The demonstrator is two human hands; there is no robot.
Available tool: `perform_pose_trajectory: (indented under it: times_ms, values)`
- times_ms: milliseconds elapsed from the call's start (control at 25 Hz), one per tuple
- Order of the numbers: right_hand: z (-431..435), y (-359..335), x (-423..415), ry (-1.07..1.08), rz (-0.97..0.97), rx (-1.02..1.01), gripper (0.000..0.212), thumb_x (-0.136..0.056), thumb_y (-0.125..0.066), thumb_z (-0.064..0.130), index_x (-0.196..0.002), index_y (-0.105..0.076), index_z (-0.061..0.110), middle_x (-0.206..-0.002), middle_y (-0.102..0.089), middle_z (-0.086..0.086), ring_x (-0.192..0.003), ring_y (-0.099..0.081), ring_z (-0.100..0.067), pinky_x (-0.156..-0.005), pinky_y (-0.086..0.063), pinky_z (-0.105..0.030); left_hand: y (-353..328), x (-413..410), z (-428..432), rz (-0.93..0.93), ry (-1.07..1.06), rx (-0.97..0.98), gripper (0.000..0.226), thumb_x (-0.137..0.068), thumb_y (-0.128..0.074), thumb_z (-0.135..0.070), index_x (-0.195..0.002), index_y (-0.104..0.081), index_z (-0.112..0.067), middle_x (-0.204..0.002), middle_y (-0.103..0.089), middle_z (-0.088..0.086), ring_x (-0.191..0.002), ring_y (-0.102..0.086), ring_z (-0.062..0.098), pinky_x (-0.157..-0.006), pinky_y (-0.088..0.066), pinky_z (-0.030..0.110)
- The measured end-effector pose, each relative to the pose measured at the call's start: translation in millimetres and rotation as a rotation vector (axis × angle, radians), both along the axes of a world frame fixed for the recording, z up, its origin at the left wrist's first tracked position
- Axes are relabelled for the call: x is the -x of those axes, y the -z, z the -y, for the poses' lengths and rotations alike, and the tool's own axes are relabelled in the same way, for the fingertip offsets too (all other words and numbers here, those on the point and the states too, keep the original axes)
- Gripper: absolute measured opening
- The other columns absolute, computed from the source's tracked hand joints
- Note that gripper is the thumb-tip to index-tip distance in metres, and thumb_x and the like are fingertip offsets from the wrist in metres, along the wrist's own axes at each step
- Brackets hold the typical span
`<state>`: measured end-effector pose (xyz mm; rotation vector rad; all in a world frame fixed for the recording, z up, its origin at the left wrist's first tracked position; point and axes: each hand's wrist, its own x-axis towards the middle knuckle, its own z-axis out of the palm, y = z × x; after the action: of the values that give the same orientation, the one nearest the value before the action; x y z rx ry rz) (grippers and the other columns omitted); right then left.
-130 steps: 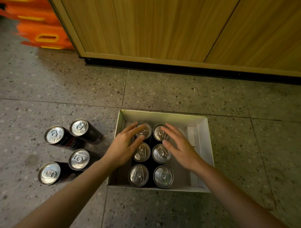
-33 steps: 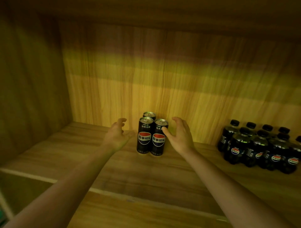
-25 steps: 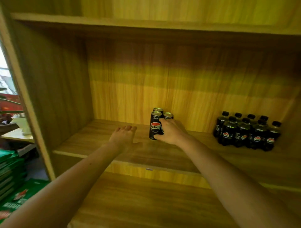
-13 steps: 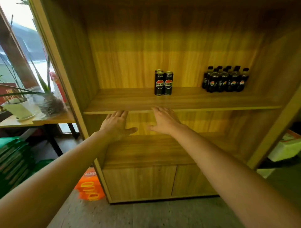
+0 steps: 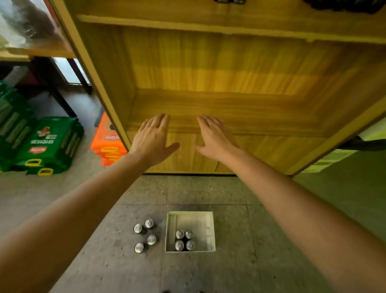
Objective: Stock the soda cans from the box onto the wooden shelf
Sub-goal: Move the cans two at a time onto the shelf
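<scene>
A white cardboard box (image 5: 211, 230) sits on the floor below me, with several black soda cans (image 5: 185, 239) upright in its near left corner. Several more cans (image 5: 144, 234) stand on the floor just left of the box. My left hand (image 5: 153, 139) and my right hand (image 5: 215, 138) are both empty, fingers spread, held out in front of the wooden shelf unit's lower shelf (image 5: 219, 108). The upper shelf board (image 5: 188, 23) runs along the top of the view; the bases of cans on it (image 5: 229, 1) barely show at the frame's top edge.
Orange drink packs (image 5: 107, 142) lean beside the shelf unit's left side, and green drink cases (image 5: 48, 146) are stacked further left. A dark-legged table (image 5: 52, 87) stands behind them. Black bottles (image 5: 344, 5) peek in at the top right. Speckled tile floor surrounds the box.
My view has tilted down from the stocked upper shelf to the floor; the box and floor cans are now visible. Both hands have lowered, still empty, from the upper shelf to the lower one.
</scene>
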<state>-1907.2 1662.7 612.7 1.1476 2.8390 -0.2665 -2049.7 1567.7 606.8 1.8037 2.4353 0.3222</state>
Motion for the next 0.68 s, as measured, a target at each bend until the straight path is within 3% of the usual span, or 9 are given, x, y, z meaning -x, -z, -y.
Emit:
perform_pose_trajectory:
  times_ms: [400,560,680]
  values:
    - [38,319,-21,-0.003,0.051,0.157,0.079,-0.085,-0.055,0.043,-0.145,-0.017,0.008,-0.154,-0.023,-0.011,-0.14,-0.024,-0.026,-0.116,-0.02,-0.038,313,-21,41,0.074,0.042,0.218,0.08,-0.086,-0.054,-0.042,-0.146,-0.012,-0.009,-0.154,-0.023,0.012,-0.137,-0.031,0.032,-0.112,-0.027,0.04]
    - [45,487,-36,-0.032,-0.042,0.293,0.057,-0.088,-0.054,0.032,-0.138,-0.037,0.011,-0.14,-0.048,-0.009,-0.127,-0.046,-0.025,-0.106,-0.035,-0.037,485,-27,51,0.206,0.126,0.308,0.07,-0.088,-0.054,-0.034,-0.145,-0.019,-0.013,-0.151,-0.03,0.01,-0.125,-0.047,0.031,-0.099,-0.045,0.044]
    - [60,609,-57,-0.088,-0.028,0.375,0.044,-0.092,-0.05,0.026,-0.134,-0.045,0.016,-0.14,-0.049,-0.005,-0.128,-0.046,-0.02,-0.107,-0.036,-0.035,607,-34,67,0.282,0.246,0.412,0.058,-0.09,-0.052,-0.029,-0.142,-0.032,-0.014,-0.148,-0.037,0.01,-0.122,-0.051,0.029,-0.102,-0.043,0.041]
